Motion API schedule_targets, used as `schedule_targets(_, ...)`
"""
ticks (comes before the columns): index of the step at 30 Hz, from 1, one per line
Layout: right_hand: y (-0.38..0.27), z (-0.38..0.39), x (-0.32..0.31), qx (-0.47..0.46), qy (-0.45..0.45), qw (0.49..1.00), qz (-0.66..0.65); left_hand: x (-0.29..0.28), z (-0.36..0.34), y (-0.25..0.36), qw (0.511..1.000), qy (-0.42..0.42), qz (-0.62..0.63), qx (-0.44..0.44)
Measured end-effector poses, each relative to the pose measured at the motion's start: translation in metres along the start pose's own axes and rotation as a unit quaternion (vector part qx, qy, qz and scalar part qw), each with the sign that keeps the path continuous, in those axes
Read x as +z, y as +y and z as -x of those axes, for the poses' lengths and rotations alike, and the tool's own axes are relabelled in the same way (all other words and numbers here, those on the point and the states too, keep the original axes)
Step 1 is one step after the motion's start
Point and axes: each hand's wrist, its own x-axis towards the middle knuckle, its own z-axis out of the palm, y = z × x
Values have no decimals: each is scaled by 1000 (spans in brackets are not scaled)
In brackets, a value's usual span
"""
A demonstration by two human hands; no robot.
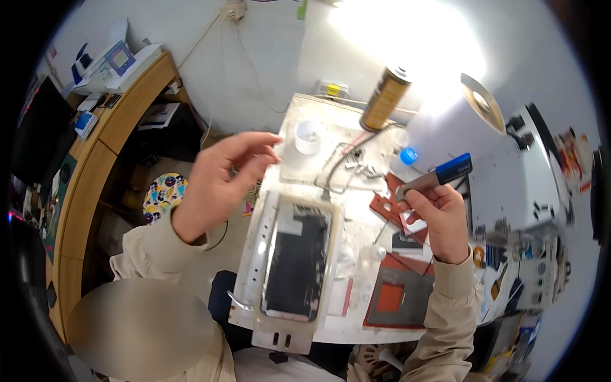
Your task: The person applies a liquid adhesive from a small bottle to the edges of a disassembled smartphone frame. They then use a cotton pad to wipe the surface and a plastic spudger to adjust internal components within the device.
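Observation:
My right hand (pixel 439 219) is closed around a flat grey hand tool with a blue and black end (pixel 453 167). That end points up and to the right, over the right side of the bench. My left hand (pixel 223 181) is raised left of a small white cup (pixel 307 137), its fingers curled loosely and thumb apart from the index finger; nothing shows between them. Below and between my hands, a phone-sized dark panel (pixel 296 261) with ragged pale edges lies in a light frame on a metal fixture (pixel 280 340).
Behind the cup a brown and yellow spray can (pixel 385 99) stands near the wall. A blue cap (pixel 408 155), a small bottle (pixel 375 253) and red-brown mats (pixel 398 296) lie on the right. A lamp (pixel 482 102) hangs over the bench; a wooden desk (pixel 105 140) stands at left.

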Motion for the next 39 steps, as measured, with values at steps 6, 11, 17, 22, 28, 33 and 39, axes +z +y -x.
schedule_targets(6,-21,-42,57,68,-186,980,-12,-6,-10,10,980,-79,-6,-183)
schedule_targets(11,1,-37,70,163,-208,964,-37,-1,13,24,955,-32,-11,-295)
schedule_targets(17,3,-51,79,167,-232,957,-46,8,33,52,956,17,-74,-283)
schedule_targets(22,3,-57,83,186,-251,949,-41,26,37,53,950,15,-61,-305)
schedule_targets(28,2,-58,75,207,-290,934,-27,15,17,27,910,36,94,-403)
schedule_targets(33,7,-60,84,248,-284,925,-49,3,-8,14,924,-79,52,-371)
schedule_targets(39,-1,-56,77,200,-301,932,-11,9,0,18,923,-90,71,-369)
